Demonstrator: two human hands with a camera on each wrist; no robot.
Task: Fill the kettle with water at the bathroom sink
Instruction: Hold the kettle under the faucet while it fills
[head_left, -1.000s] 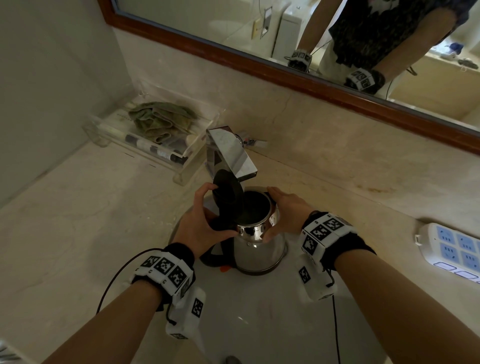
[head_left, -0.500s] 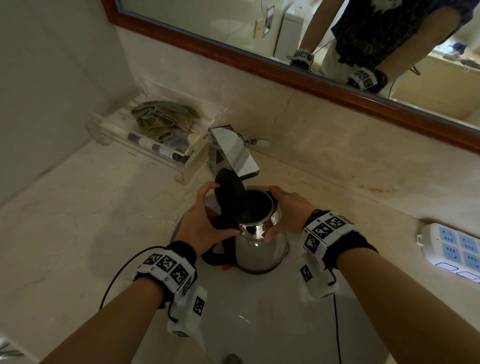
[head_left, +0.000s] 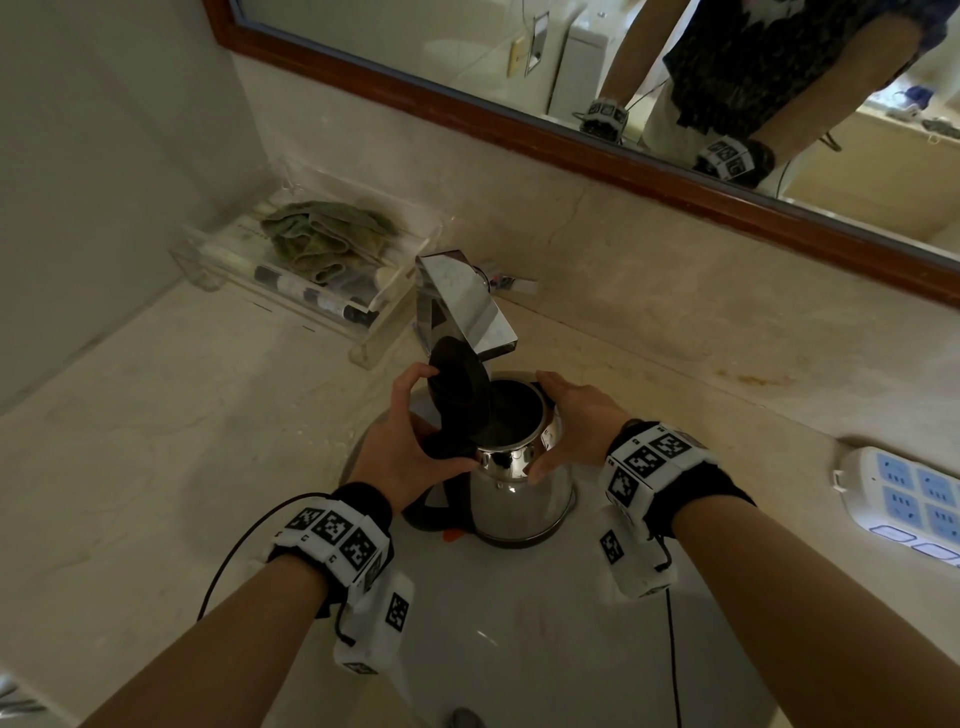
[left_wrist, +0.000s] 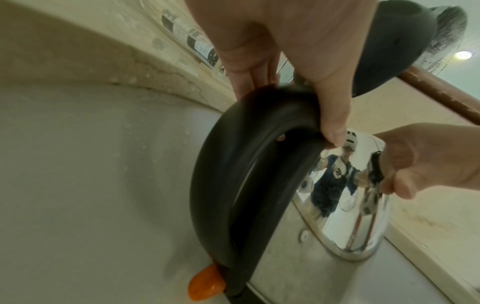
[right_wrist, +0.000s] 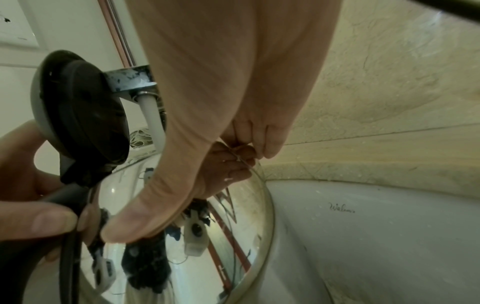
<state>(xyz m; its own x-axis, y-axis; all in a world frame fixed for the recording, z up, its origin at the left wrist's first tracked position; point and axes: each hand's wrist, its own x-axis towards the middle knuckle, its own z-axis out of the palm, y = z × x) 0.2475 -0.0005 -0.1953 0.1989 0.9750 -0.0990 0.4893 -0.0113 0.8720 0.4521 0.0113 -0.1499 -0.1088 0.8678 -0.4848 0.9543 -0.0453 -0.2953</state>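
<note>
Hands first: my left hand (head_left: 402, 449) is curled round the black handle (left_wrist: 233, 185) of the kettle (head_left: 519, 493), thumb pressed on the handle's top, while my right hand (head_left: 576, 421) cups the polished steel shoulder, thumb on the near side and fingers wrapped round the far rim. So both are clamped on the same thing from opposite sides. The kettle stands upright in the white basin (head_left: 519, 649), mouth directly beneath the flat chrome faucet (head_left: 462, 301). Its round black lid (head_left: 460, 384) is tipped up on its hinge just beside the spout's underside, and I cannot tell if they touch. From my right wrist I see a white stream of water (right_wrist: 153, 121) falling from the spout behind my hand. An orange switch (left_wrist: 206, 284) sticks out at the handle's foot.

Further out, beige veined stone counter (head_left: 156, 441) surrounds the basin. A clear plastic tray (head_left: 291, 280) at the back left holds a crumpled green cloth (head_left: 322, 234) and small bottles. A white and blue power strip (head_left: 914, 499) lies at the right, well apart. A brown wooden mirror frame (head_left: 519, 124) runs above.

Compared with a second ago, both grips and the kettle's place look unchanged.
</note>
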